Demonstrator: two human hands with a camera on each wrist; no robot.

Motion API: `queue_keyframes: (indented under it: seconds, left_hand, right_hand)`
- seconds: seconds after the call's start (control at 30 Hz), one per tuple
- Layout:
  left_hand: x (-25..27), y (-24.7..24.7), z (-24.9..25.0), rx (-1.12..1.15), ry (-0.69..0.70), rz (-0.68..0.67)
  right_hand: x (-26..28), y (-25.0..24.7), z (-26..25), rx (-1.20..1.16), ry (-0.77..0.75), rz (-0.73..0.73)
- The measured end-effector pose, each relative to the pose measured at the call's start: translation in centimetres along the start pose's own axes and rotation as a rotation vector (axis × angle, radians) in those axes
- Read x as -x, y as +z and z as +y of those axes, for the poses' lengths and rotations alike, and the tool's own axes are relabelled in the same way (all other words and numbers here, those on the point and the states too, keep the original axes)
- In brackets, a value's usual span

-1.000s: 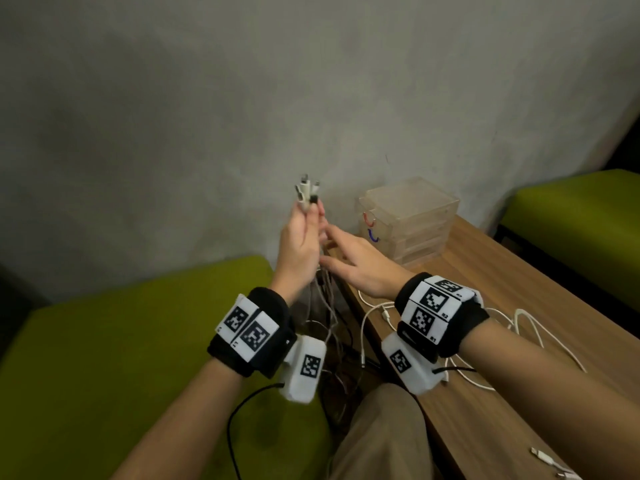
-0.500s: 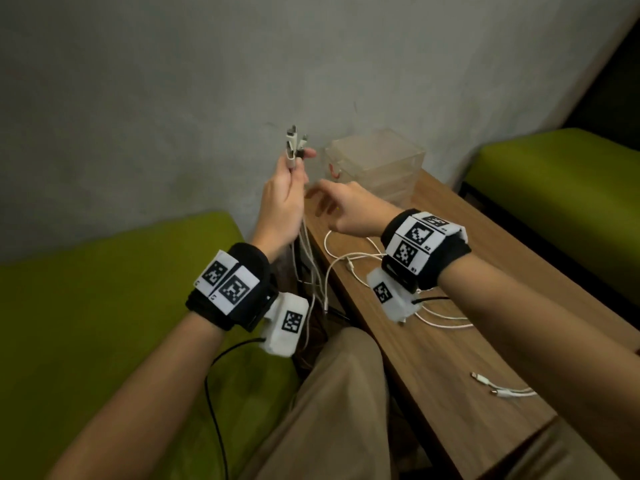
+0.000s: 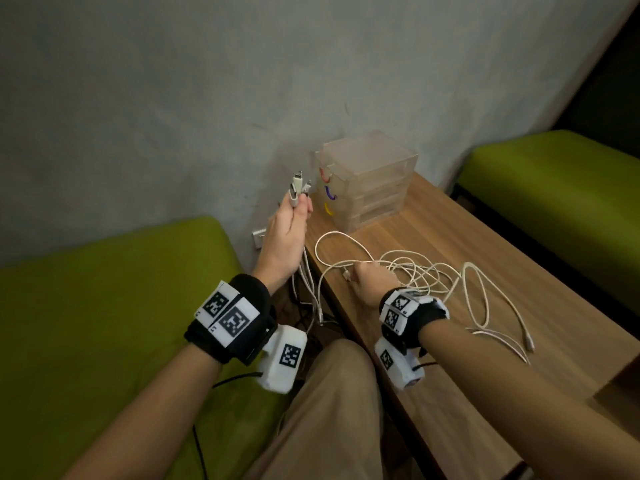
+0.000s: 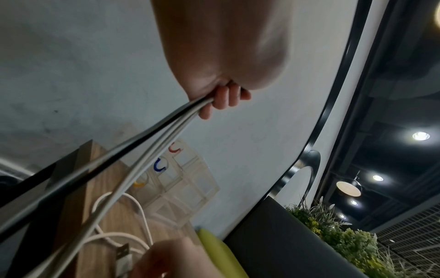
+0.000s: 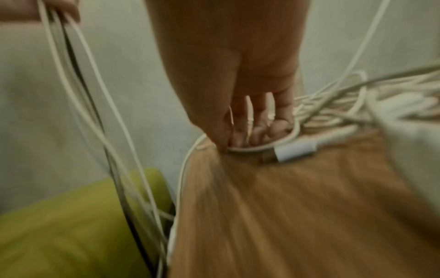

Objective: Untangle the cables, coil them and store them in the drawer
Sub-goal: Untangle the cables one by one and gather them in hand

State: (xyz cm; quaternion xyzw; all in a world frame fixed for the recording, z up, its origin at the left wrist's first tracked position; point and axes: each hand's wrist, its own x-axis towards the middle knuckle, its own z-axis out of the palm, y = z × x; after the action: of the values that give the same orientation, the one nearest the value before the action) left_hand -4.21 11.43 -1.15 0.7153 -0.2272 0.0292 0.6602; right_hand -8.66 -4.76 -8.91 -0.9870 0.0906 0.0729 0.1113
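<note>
A: From your head view, the tangled cables [image 3: 426, 271] sprawl on the table [image 3: 450, 393] in front of the drawer unit [image 3: 367, 181].

B: Your left hand [image 3: 285, 237] grips a bundle of cable ends [image 3: 297, 188] beside it; only the right wrist view shows your right hand [image 5: 238, 105] pinching a white cable [image 5: 257, 148].

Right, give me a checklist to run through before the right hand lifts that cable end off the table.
1. Left hand grips the bundle of cable ends: ok.
2. Right hand has fingers on the white plug: ok, firmness cannot tell.
3. Loose cables on the table free of knots: not ok.
4. Drawer unit open to receive: not ok, drawers shut.
5. Hanging strands clear of the table edge: cannot tell.
</note>
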Motion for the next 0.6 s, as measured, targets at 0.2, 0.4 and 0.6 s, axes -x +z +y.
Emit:
queue_keyframes:
  seconds: [0.2, 0.4, 0.6]
  left_hand:
    - [-0.1, 1.0, -0.1, 0.033, -0.026, -0.018]
    - [0.3, 4.2, 2.6, 0.012, -0.034, -0.062]
    - [-0.1, 7.5, 4.8, 0.052, -0.025, -0.111]
  right_hand:
    - [-0.3, -7.7, 2.7, -0.062, 0.026, 0.046]
    - [2.8, -13.2, 1.8, -0.463, -0.203, 0.75]
    - [4.3, -10.4, -2.2, -0.74, -0.374, 0.817]
